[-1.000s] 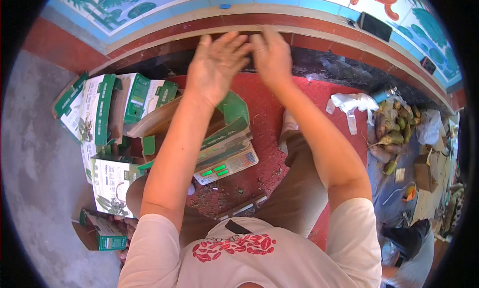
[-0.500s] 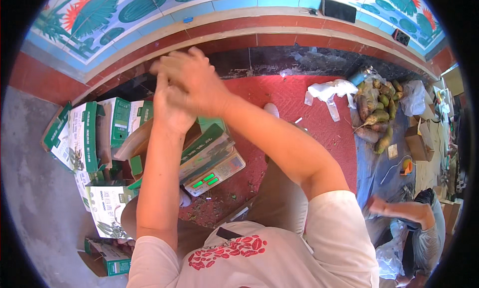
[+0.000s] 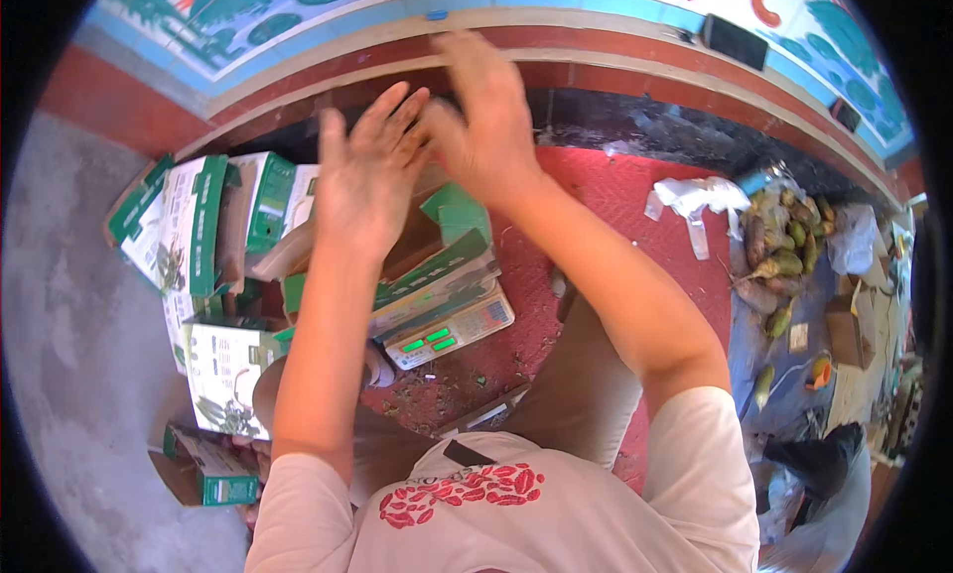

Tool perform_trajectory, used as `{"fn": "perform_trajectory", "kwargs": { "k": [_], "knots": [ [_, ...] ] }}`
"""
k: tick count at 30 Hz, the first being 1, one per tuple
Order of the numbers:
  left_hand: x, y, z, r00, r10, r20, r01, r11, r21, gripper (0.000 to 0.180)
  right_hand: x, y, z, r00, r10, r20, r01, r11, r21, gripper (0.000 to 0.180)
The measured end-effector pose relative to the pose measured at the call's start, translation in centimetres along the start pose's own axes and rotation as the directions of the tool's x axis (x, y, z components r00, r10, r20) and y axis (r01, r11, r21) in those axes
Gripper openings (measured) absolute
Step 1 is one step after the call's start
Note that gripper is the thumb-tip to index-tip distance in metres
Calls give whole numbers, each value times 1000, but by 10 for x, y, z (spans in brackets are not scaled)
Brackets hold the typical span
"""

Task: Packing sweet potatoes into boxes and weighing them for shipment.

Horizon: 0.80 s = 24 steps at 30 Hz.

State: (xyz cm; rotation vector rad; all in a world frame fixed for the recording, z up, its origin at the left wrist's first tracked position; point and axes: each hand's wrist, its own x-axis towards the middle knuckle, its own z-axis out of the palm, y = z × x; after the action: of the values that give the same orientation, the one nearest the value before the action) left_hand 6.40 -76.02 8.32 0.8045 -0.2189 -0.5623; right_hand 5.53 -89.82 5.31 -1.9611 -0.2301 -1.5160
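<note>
My left hand [image 3: 369, 191] is raised with its fingers spread and holds nothing. Beside it, slightly higher, my right hand [image 3: 491, 127] has its fingers stretched out, smeared by motion, with nothing seen in it. The two hands are nearly touching. Below them an open green and white cardboard box [image 3: 437, 287] rests on a digital scale [image 3: 478, 327] with lit green displays. My forearms hide part of the box, and what lies in it cannot be made out.
Several green and white boxes [image 3: 233, 360] stand at the left. A red mat [image 3: 596, 191] covers the floor. At the right, long root vegetables [image 3: 794, 238] lie heaped by a white plastic bag [image 3: 695, 198] and a brown carton [image 3: 851, 325]. A co-worker's clothed leg [image 3: 819, 513] shows lower right.
My hands, pressed together before, have come apart. The whole view has shifted. The co-worker's hand has gone out of sight, and a single root vegetable now lies apart on the blue sheet.
</note>
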Motion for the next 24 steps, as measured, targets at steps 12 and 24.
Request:
{"fn": "perform_trajectory", "kwargs": {
  "k": [12, 24],
  "knots": [
    [-10, -22, 12, 993, 40, -114, -68, 964, -259, 65, -25, 2, 30, 881, -456, 123, 434, 884, 174, 51],
    [-20, -26, 14, 992, 96, -86, -110, 980, -168, 71, -16, -19, 12, 910, -243, 335, 233, 970, 70, 46]
  ]
}}
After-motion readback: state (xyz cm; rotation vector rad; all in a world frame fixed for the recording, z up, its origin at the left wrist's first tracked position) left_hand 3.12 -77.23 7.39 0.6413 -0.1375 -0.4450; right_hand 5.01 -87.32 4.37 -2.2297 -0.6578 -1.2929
